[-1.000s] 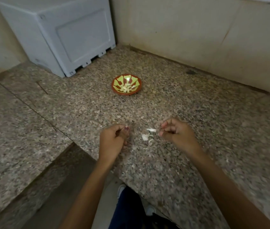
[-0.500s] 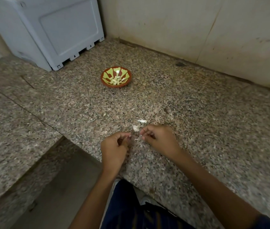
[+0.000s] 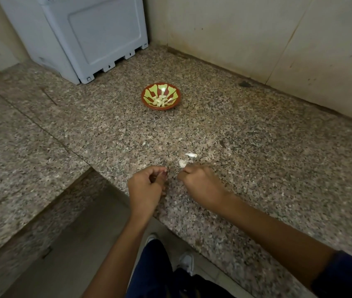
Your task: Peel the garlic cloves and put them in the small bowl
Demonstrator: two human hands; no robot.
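Both hands are over the near edge of a speckled granite counter [image 3: 256, 147]. The left hand [image 3: 145, 188] has its fingers curled toward the thumb, pinching something small and dark at the fingertips; the item is too small to identify with certainty. The right hand [image 3: 201, 183] is clenched, knuckles up, with its fingertips hidden beneath; whether it grasps anything cannot be told. The two hands are near each other but apart.

Just beyond the right hand's knuckles, two pale garlic pieces [image 3: 187, 159] lie on the counter, one just beside the hand and one slightly farther back. Whether these are cloves or loose skin cannot be told.

The small bowl [image 3: 148, 94], red-brown with a green pattern, sits upright farther back on the counter, well apart from both hands. Pale peeled garlic cloves [image 3: 160, 101] lie at its bottom.

A light grey plastic appliance [image 3: 84, 35] stands on the counter in the far left corner against the wall [image 3: 256, 29].
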